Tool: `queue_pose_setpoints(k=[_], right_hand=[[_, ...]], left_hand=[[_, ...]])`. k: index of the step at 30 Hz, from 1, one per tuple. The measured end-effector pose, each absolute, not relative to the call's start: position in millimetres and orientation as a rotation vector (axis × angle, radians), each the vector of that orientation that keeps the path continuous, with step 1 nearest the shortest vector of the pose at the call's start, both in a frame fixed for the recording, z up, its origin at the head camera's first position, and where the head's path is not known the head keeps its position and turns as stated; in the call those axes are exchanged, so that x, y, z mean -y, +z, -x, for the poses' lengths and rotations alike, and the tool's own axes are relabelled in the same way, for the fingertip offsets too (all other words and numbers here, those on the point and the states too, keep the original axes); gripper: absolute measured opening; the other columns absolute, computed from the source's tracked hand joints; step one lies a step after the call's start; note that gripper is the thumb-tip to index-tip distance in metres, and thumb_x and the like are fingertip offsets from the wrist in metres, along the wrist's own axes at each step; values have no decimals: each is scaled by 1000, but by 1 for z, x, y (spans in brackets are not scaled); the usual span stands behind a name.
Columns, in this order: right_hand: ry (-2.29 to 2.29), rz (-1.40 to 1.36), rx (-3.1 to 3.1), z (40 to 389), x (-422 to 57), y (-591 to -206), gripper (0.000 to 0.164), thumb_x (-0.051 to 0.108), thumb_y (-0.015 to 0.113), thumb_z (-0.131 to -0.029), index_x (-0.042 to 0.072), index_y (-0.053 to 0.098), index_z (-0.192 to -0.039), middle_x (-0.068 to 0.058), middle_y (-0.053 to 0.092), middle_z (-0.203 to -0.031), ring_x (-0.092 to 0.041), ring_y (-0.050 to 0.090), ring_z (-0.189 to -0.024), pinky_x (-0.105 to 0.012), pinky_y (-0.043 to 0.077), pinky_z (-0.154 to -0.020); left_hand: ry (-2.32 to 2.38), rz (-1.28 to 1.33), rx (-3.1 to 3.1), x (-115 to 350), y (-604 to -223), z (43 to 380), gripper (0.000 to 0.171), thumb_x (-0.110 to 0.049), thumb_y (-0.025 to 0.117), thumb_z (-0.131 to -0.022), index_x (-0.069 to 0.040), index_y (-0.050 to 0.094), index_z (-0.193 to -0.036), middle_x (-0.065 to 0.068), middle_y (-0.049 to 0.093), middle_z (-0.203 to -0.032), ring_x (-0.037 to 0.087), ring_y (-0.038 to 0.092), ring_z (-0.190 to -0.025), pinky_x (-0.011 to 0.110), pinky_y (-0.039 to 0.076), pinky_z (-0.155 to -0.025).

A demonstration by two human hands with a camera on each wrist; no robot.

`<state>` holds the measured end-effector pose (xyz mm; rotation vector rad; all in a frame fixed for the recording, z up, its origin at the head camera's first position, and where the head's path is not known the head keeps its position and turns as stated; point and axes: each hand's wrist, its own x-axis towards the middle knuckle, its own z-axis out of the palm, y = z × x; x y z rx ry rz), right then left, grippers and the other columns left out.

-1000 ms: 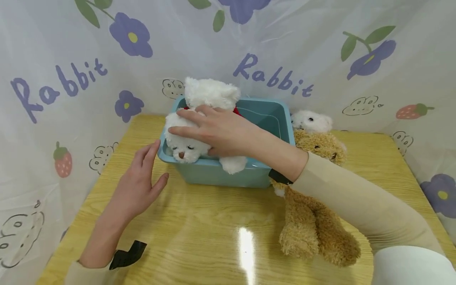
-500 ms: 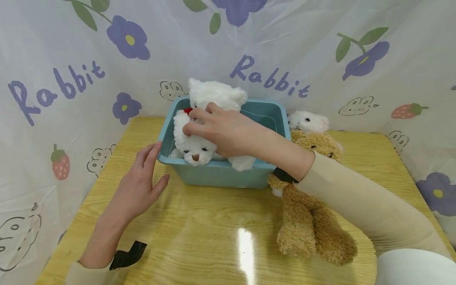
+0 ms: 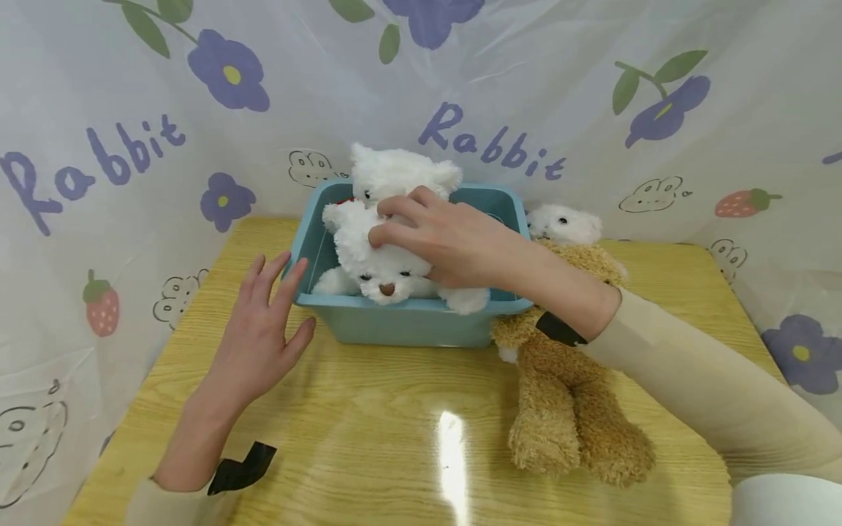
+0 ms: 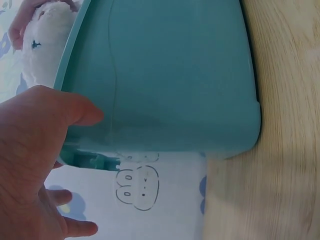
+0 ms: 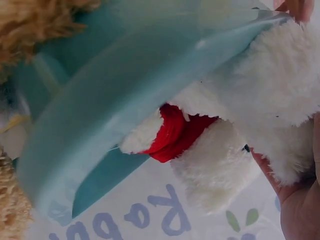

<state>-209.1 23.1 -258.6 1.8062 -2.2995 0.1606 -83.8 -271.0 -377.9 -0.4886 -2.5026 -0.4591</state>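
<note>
A white plush bear (image 3: 388, 267) with closed-looking eyes and a brown nose lies face up toward me in the blue-green bin (image 3: 395, 325). One of its paws hangs over the front rim. My right hand (image 3: 454, 237) grips the top and side of its head with curled fingers. Behind it sits a second white plush bear (image 3: 401, 172), with a red scarf (image 5: 175, 132) visible in the right wrist view. At the bin's left front corner is my left hand (image 3: 259, 336), its fingers spread and relaxed. The left wrist view shows its thumb (image 4: 82, 110) by the bin wall.
Right of the bin, a brown plush bear (image 3: 566, 380) lies on the wooden table (image 3: 368, 424), partly under my right forearm. Another white plush toy (image 3: 566, 223) is behind it. A printed curtain (image 3: 316, 80) hangs behind the table.
My right hand has moved the front white bear rightward within the bin, and its fingers have curled more around the head. The left hand's fingers have spread a little at the corner.
</note>
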Motion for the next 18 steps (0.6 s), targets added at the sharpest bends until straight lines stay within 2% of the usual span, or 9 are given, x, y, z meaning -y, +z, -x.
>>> queue_pose_setpoints(k=[4,12,18], right_hand=[[214,-1817,2231,210,-31,-260,60,-10,72,-82,17,53,-132,-13,45,-145,-36,48,-119,-38,52,-60],[321,-1797,2115,211,-47,-262,59,-4,81,-80,16,55,-129,-16,47,-143,-38,49,-122,-40,54,-62],[414,-1762,2004,213,-63,-261,63,-11,78,-74,15,55,-125,-17,51,-137,-38,51,-115,-39,51,-55]], left_hand=[[-434,522,2479,268,-377,89,76,-4,73,-83,-3,43,-153,30,36,-155,53,19,-149,65,21,-118],[-466,574,2521,261,-375,96,75,-8,78,-83,-5,49,-152,24,38,-158,47,20,-151,60,23,-119],[-497,587,2577,256,-371,100,84,-17,87,-80,-10,47,-154,25,33,-160,46,18,-152,66,28,-114]])
